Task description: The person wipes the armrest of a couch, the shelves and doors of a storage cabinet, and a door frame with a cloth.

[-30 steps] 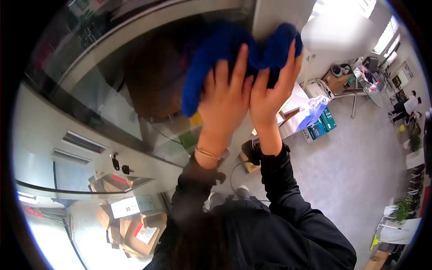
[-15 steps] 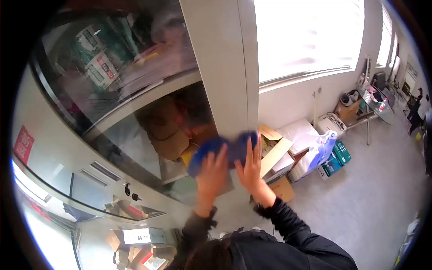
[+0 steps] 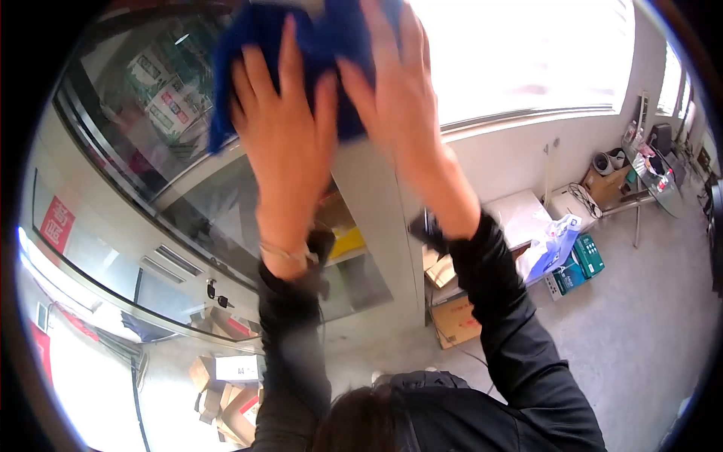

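Observation:
A blue cloth is spread high against the front of a tall glass-doored cabinet. My left hand holds the cloth's left part there, palm forward with fingers spread over it. Beside it, my right hand holds the right part in the same way, blurred by motion. Both arms reach upward. The cloth's upper edge meets the top of the view. Below my left wrist, a yellow item shows behind the lower glass.
An open cabinet door with keys in its lock stands at left. Cardboard boxes lie on the floor at lower left. To the right are a bright window, a plastic bag, green boxes and a glass table.
Both hands have moved up with the blue cloth, from the cabinet's lower part to near the top of the view. The cloth now shows more spread out.

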Available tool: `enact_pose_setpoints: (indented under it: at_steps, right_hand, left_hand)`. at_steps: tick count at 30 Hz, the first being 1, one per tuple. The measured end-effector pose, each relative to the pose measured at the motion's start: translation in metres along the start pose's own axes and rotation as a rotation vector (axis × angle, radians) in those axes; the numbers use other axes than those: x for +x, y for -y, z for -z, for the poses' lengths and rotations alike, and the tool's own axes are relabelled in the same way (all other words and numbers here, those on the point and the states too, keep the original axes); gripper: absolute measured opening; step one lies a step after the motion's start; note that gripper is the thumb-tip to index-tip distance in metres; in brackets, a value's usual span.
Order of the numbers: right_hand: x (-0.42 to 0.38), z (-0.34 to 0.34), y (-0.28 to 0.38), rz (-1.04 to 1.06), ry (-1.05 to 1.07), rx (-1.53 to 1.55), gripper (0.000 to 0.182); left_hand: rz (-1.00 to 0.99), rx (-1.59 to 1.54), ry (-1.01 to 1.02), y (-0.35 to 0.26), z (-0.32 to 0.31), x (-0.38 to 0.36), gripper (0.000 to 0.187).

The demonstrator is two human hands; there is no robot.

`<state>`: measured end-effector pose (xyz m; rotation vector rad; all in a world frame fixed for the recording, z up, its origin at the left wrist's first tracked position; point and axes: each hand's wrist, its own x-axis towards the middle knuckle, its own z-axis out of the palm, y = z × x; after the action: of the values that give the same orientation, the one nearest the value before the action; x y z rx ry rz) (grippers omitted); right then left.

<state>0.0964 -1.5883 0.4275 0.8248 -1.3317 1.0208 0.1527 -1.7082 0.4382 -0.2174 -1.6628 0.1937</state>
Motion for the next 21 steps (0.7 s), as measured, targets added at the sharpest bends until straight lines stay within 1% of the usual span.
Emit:
enact_pose_setpoints:
  at_steps: [2, 3, 4, 5, 6, 7, 9, 10, 11, 12, 13, 14, 15, 16, 18, 20, 21]
  right_hand:
    - [-0.061, 0.015, 0.007, -0.124, 0.102, -0.034, 0.066]
    - [-0.094, 0.026, 0.009, -0.182, 0.196, -0.075, 0.066]
    - [-0.126, 0.036, 0.012, -0.238, 0.29, -0.115, 0.067]
    - [-0.161, 0.045, 0.015, -0.267, 0.332, -0.12, 0.067]
    - [-0.194, 0.054, 0.019, -0.293, 0.375, -0.124, 0.067]
    - [-0.224, 0.062, 0.025, -0.337, 0.411, -0.134, 0.065]
    - [-0.283, 0.076, 0.033, -0.399, 0.475, -0.164, 0.061]
    - [-0.308, 0.082, 0.037, -0.419, 0.506, -0.182, 0.058]
    - [-0.325, 0.09, 0.042, -0.463, 0.527, -0.144, 0.054]
    - [-0.343, 0.099, 0.049, -0.509, 0.553, -0.097, 0.051]
    - [-0.369, 0.107, 0.057, -0.608, 0.604, -0.049, 0.049]
    - [-0.394, 0.113, 0.062, -0.695, 0.657, 0.005, 0.048]
    - [-0.417, 0.122, 0.071, -0.838, 0.706, 0.053, 0.048]
    - [-0.442, 0.138, 0.082, -0.986, 0.777, 0.097, 0.049]
    - [-0.5, 0.165, 0.092, -1.06, 0.91, 0.167, 0.05]
    - [-0.495, 0.176, 0.093, -1.346, 1.145, 0.344, 0.051]
    - [-0.481, 0.178, 0.095, -1.354, 1.245, 0.377, 0.05]
  left_hand:
    - [0.114, -0.002, 0.202, -0.023, 0.007, -0.052, 0.058]
    - [0.17, -0.01, 0.302, -0.036, 0.01, -0.083, 0.059]
    - [0.214, -0.029, 0.364, -0.048, 0.016, -0.114, 0.059]
    - [0.257, -0.038, 0.41, -0.061, 0.021, -0.145, 0.059]
    - [0.267, 0.022, 0.486, -0.073, 0.025, -0.179, 0.06]
    - [0.292, -0.007, 0.484, -0.083, 0.027, -0.212, 0.061]
    - [0.279, -0.042, 0.647, -0.096, 0.033, -0.281, 0.059]
    - [0.329, -0.102, 0.705, -0.104, 0.039, -0.301, 0.056]
    - [0.385, -0.156, 0.761, -0.114, 0.046, -0.318, 0.054]
    - [0.465, -0.209, 0.797, -0.125, 0.053, -0.336, 0.047]
    - [0.549, -0.256, 0.825, -0.134, 0.06, -0.351, 0.041]
    - [0.681, -0.329, 0.945, -0.14, 0.071, -0.366, 0.036]
    - [0.822, -0.403, 1.052, -0.142, 0.085, -0.38, 0.03]
    - [0.872, -0.343, 1.037, -0.144, 0.102, -0.396, 0.03]
    - [0.885, -0.328, 1.201, -0.143, 0.133, -0.426, 0.026]
    - [1.026, -0.262, 1.15, -0.133, 0.172, -0.464, 0.026]
    - [1.104, -0.252, 1.105, -0.132, 0.197, -0.475, 0.027]
